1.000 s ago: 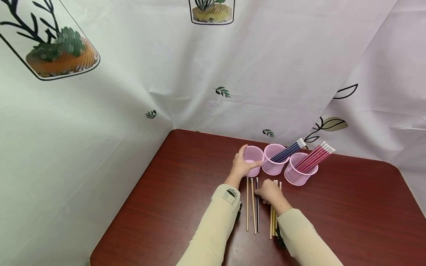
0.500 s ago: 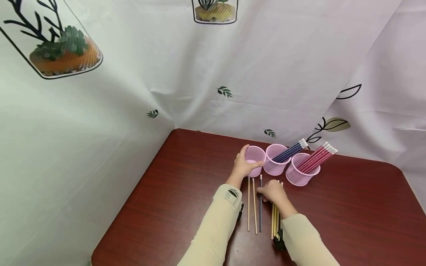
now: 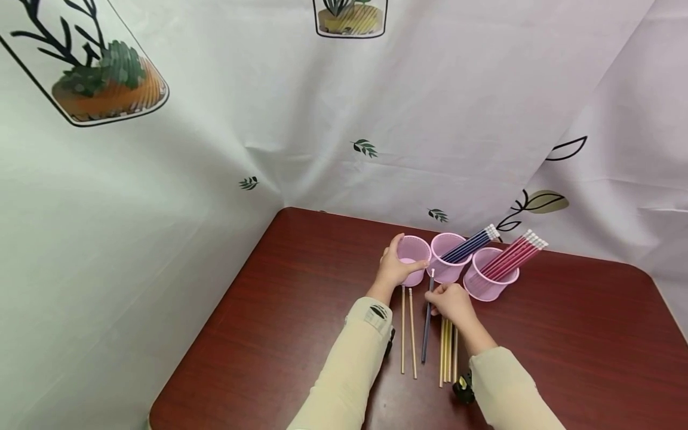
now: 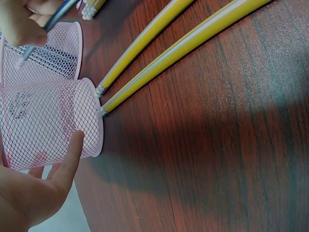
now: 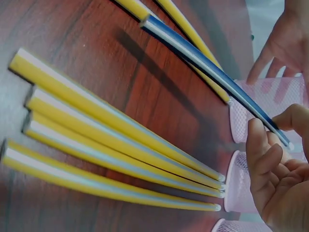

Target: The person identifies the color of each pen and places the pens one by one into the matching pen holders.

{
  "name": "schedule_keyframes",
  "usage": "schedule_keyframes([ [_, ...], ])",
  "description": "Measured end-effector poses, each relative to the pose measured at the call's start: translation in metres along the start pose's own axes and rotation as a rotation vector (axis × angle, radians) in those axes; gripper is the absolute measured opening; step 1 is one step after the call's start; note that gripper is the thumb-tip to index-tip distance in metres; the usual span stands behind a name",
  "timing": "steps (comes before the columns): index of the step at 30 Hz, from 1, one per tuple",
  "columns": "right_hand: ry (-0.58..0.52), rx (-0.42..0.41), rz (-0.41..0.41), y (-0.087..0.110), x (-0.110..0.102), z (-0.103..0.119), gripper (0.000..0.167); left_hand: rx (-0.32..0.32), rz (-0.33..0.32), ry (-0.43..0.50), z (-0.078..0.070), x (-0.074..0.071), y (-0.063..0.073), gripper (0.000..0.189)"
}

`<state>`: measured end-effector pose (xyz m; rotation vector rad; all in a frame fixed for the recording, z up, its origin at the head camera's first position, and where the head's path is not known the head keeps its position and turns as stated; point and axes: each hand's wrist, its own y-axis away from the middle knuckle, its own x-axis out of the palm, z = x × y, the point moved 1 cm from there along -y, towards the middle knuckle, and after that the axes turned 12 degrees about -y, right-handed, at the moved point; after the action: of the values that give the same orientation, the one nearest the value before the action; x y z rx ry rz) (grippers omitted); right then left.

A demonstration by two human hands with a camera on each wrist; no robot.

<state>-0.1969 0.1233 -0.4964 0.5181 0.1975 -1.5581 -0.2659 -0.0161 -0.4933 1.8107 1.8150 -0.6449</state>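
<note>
My left hand [image 3: 392, 269] grips the leftmost pink mesh pencil cup [image 3: 414, 246], which holds no pencils; in the left wrist view its fingers lie along the mesh. My right hand [image 3: 452, 301] pinches a dark blue pencil [image 5: 203, 63] between thumb and fingers. That pencil is lifted off the table, its white eraser end pointing toward the cups. On the table below my left hand lie two yellow pencils [image 4: 145, 38], erasers near the cup's base. Several more yellow pencils [image 5: 120, 130] lie under my right hand, partly hidden by it in the head view.
Right of the held cup stands a pink cup [image 3: 436, 272] with several blue pencils [image 3: 470, 245]. Beside it, another pink cup [image 3: 484, 291] holds several red pencils [image 3: 513, 257]. The reddish-brown table [image 3: 301, 286] meets a white printed cloth [image 3: 322, 119] at the back.
My right hand has picked the blue pencil up from beside the two yellow ones and moved it up and right, toward the middle cup. My left hand stays on its cup.
</note>
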Motion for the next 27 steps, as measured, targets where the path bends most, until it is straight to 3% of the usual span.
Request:
schedule_keyframes([
  [11,-0.024,-0.143,-0.128,-0.001,-0.019,0.010,0.010,0.001,0.003,-0.005,-0.001,0.001,-0.001,0.090],
  [18,-0.148,-0.163,-0.158,-0.003,-0.028,0.016,0.011,0.008,0.007,-0.006,-0.001,0.001,-0.001,0.089],
  [27,-0.150,-0.191,-0.202,-0.006,-0.038,0.026,0.010,0.008,0.004,0.001,0.002,0.002,-0.002,0.090],
])
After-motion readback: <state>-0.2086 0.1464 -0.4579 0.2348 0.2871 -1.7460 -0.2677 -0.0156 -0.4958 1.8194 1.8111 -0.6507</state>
